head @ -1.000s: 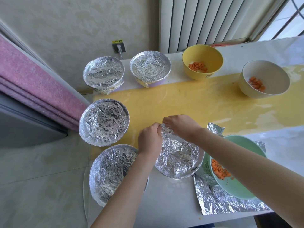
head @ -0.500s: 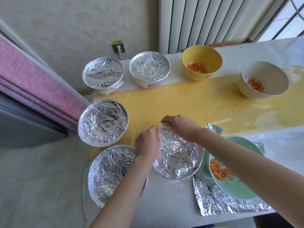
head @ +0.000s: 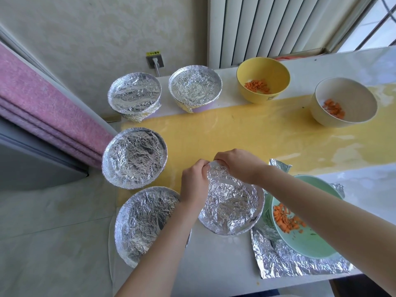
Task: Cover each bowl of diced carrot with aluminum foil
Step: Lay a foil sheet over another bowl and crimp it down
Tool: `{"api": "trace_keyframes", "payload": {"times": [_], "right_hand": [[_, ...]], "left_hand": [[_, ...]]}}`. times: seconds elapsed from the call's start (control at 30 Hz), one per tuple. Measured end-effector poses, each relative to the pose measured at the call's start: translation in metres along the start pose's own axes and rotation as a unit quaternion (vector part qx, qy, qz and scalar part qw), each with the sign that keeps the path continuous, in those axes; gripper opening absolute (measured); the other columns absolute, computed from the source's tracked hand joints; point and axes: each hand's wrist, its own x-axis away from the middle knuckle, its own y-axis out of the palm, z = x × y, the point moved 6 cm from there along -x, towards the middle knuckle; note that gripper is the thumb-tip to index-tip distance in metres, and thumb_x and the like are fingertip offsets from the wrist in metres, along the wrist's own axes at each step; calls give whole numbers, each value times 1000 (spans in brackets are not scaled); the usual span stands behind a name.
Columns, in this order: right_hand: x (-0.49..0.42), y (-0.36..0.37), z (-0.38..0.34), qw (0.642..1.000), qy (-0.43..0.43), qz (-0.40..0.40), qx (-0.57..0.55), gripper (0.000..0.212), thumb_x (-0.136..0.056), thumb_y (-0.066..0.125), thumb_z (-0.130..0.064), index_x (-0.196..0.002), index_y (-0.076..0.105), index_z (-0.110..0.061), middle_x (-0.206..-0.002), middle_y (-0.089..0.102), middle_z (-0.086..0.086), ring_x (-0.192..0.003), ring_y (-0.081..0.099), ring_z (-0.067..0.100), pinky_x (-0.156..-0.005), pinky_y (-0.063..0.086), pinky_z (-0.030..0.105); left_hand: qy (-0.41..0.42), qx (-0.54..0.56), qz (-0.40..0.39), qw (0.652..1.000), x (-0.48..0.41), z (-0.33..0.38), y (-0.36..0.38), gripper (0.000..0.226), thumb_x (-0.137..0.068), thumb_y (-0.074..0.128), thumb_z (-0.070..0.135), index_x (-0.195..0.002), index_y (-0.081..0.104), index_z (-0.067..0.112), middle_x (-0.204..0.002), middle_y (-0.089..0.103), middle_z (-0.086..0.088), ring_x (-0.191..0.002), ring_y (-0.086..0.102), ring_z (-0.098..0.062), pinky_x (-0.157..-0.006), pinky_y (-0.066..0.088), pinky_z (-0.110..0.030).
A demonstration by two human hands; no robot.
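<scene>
A bowl wrapped in crinkled aluminum foil (head: 232, 207) stands near the table's front, in the middle. My left hand (head: 194, 181) and my right hand (head: 237, 163) both pinch the foil at the bowl's far rim. A green bowl (head: 308, 243) with diced carrot stands uncovered at the right on a loose foil sheet (head: 289, 262), partly hidden by my right forearm. A yellow bowl (head: 263, 79) and a cream bowl (head: 345, 101) hold carrot, uncovered, at the back right.
Several foil-covered bowls stand to the left: two at the back (head: 134, 95) (head: 195, 87), one mid-left (head: 134, 157), one front-left (head: 147, 224) under my left forearm. A yellow mat (head: 246, 136) runs across the table. A pink cushion (head: 42, 116) lies left, a radiator behind.
Both hands have stayed at the far rim of the foil-wrapped bowl, shifting slightly along it while pressing the foil. The other bowls have not moved.
</scene>
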Motion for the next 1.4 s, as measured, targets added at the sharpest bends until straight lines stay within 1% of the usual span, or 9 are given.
{"api": "trace_keyframes", "payload": {"times": [0.23, 0.33, 0.43, 0.57, 0.7, 0.97, 1.13, 1.27, 1.4], "right_hand": [[3, 3, -4, 1000, 14, -2, 2, 25, -86, 43, 4, -101, 58, -9, -87, 64, 14, -68, 47, 26, -58, 34, 31], [3, 5, -4, 1000, 11, -8, -9, 21, -90, 42, -1, -101, 58, -10, -85, 64, 14, -68, 51, 28, -60, 38, 35], [3, 5, -2, 997, 12, -5, -78, 23, -99, 39, -14, -112, 59, -11, -94, 67, 12, -82, 61, 31, -69, 46, 38], [8, 3, 6, 992, 31, 16, -123, 27, -100, 40, -13, -117, 60, -10, -100, 69, 11, -86, 63, 28, -75, 47, 37], [7, 7, 8, 995, 30, 38, -92, 26, -93, 45, -1, -109, 62, -11, -87, 69, 14, -77, 63, 32, -69, 50, 41], [6, 9, 0, 998, 13, 25, -55, 31, -93, 39, 0, -116, 56, -13, -99, 66, 7, -83, 63, 29, -68, 50, 38], [3, 9, -2, 998, 3, 19, -57, 31, -87, 44, 4, -105, 61, -15, -87, 67, 13, -72, 59, 30, -62, 48, 39], [3, 9, -5, 999, 13, 14, -28, 32, -80, 44, 6, -100, 59, -15, -84, 66, 12, -68, 55, 31, -59, 44, 37], [0, 4, -8, 999, 13, -15, -29, 26, -92, 41, -4, -103, 61, -16, -75, 55, 5, -67, 47, 27, -59, 37, 32]], "left_hand": [[19, -23, 7, 1000, 6, 9, 1, 18, -95, 50, 6, -103, 65, 4, -87, 70, -11, -74, 64, -25, -59, 39, -22], [15, -27, 9, 999, 8, 8, 2, 18, -95, 49, 5, -104, 65, 4, -87, 70, -13, -76, 65, -27, -60, 45, -28], [1, -34, 6, 999, 10, 4, 3, 19, -96, 47, 5, -106, 63, 5, -87, 68, -14, -76, 63, -29, -61, 49, -37], [-15, -39, 10, 999, 14, -1, 0, 22, -97, 45, 7, -114, 59, 7, -93, 68, -14, -80, 63, -27, -61, 45, -28], [-3, -2, -7, 1000, 12, 0, 1, 25, -98, 43, 12, -118, 58, 9, -109, 65, -7, -97, 60, -22, -78, 44, -24], [-8, -4, 11, 1000, 7, -5, 2, 22, -97, 47, 9, -109, 65, 7, -87, 69, -10, -68, 52, -16, -58, 31, -17], [1, -10, 16, 1000, 12, 1, 3, 19, -95, 49, 6, -109, 62, 6, -89, 69, -11, -79, 64, -25, -60, 41, -24], [-9, 0, 22, 1000, 14, -1, 2, 8, -94, 51, 2, -100, 53, 5, -87, 67, -12, -81, 65, -22, -55, 40, -15], [5, -13, 28, 1000, 14, 1, 0, 2, -95, 50, 6, -95, 52, 4, -79, 65, -13, -69, 62, -28, -54, 48, -38]]}}
